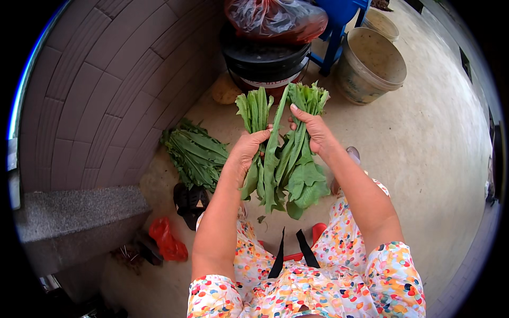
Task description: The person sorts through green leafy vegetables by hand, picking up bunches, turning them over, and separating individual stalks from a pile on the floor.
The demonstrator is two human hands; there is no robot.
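Observation:
My left hand point(248, 149) grips a small bunch of long green leaves point(256, 107) with the pale stem ends pointing up and away from me. A thicker bunch of the same leafy greens point(304, 175) is in my right hand point(314, 129), its cut stems also at the top and its broad leaves hanging towards my lap. One long leaf point(271, 167) hangs between the two bunches; which hand holds it I cannot tell. On the floor to the left, a pile of leafy greens point(195, 153) lies by the tiled wall.
Ahead stands a black-lidded bucket point(262, 55) topped by a plastic bag point(278, 20). A blue stand point(334, 47) and a dirty plastic bucket point(373, 59) are further right. Left lie black sandals point(191, 202), a red plastic bag point(169, 240) and a granite-topped ledge point(79, 206).

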